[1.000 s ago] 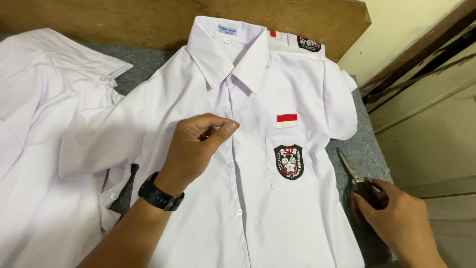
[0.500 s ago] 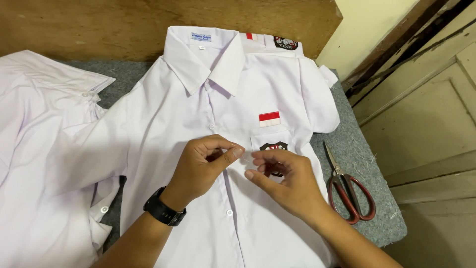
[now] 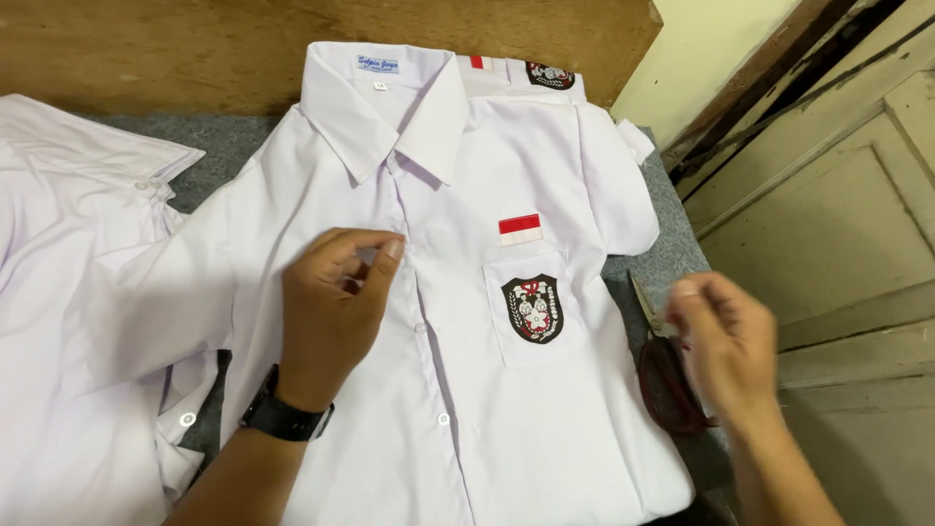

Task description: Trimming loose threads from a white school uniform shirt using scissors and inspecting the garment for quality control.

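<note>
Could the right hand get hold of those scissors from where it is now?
Probably yes. The right hand hovers just over the red-handled scissors, which lie on the grey mat beside the white shirt. Nothing lies between them; the hand itself hides part of the handles.
</note>
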